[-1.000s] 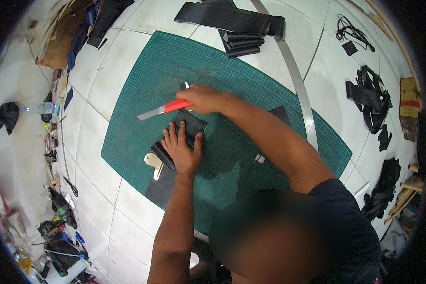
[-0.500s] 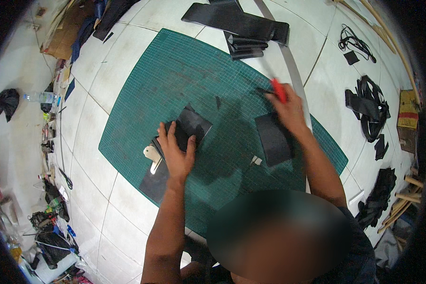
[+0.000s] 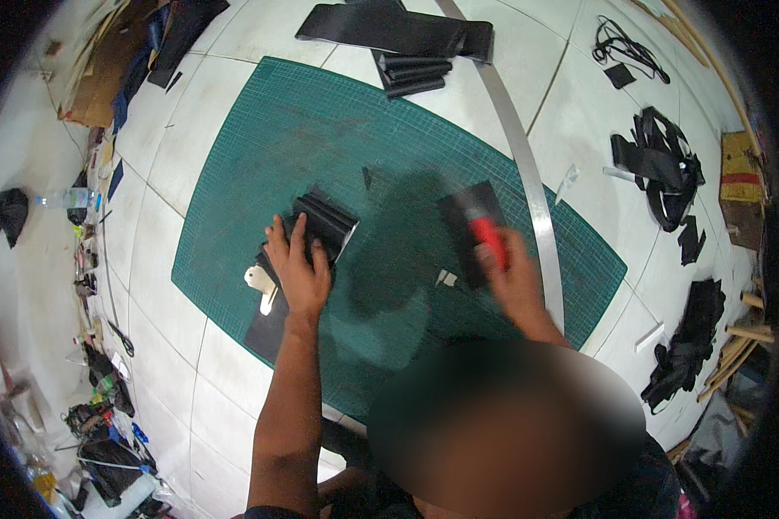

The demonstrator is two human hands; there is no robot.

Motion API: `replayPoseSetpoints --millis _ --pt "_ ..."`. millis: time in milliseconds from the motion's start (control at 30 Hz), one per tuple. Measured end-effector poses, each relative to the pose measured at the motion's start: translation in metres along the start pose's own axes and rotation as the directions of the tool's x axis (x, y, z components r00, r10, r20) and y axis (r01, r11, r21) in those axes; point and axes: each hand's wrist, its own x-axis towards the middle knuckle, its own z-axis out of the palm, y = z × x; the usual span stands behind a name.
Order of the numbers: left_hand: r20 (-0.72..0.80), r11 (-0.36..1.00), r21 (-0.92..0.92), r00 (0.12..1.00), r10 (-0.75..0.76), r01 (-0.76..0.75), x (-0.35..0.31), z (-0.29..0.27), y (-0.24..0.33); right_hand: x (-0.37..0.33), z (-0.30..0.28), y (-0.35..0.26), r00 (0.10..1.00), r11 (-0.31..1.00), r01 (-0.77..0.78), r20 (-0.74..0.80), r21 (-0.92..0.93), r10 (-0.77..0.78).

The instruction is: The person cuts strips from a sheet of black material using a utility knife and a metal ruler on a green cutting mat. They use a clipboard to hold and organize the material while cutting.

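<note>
My left hand (image 3: 299, 275), fingers spread, rests on a small bundle of black leather-like pieces (image 3: 325, 221), whose far part shows several folded ridges. A metal bulldog clip (image 3: 260, 285) sits at the bundle's near left side, next to a flat dark piece (image 3: 267, 329). To the right, my right hand (image 3: 512, 277) is closed round a red-handled tool (image 3: 491, 244); motion blurs its pale tip, so I cannot tell its kind. Tool and hand are over a flat black rectangle (image 3: 467, 208), covering part of it. Between the hands lie small pale bits (image 3: 446, 278).
A green cutting mat (image 3: 260, 156) lies on white floor tiles, with a long metal ruler (image 3: 541, 229) across its right side. Black strips (image 3: 394, 33) lie beyond the mat. Black straps (image 3: 666, 173) are at right; scissors (image 3: 121, 340) and clutter line the left.
My right hand has come nearer and left with the red-handled tool, over the black rectangle. Under my left hand, folded ridges now show where a flat flap lay. The whole view has shifted slightly.
</note>
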Motion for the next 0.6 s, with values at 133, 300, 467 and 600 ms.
replayPoseSetpoints --millis 133,300,467,600 --pt "0.043 0.99 0.059 0.991 0.129 -0.132 0.014 0.0 0.021 -0.019 0.045 0.015 0.907 0.896 0.413 0.162 -0.162 -0.389" --pt "0.138 0.966 0.067 0.961 0.24 -0.251 0.026 -0.006 0.023 -0.025 0.063 0.008 0.898 0.85 0.428 0.251 -0.307 -0.362" --pt "0.097 0.977 -0.033 0.972 0.213 -0.211 0.027 -0.018 0.022 -0.015 0.071 0.002 0.885 0.844 0.453 0.262 -0.288 -0.385" --pt "0.063 0.993 0.098 0.996 0.06 -0.066 0.019 -0.008 0.008 -0.006 0.084 -0.005 0.879 0.832 0.471 0.229 -0.293 -0.417"
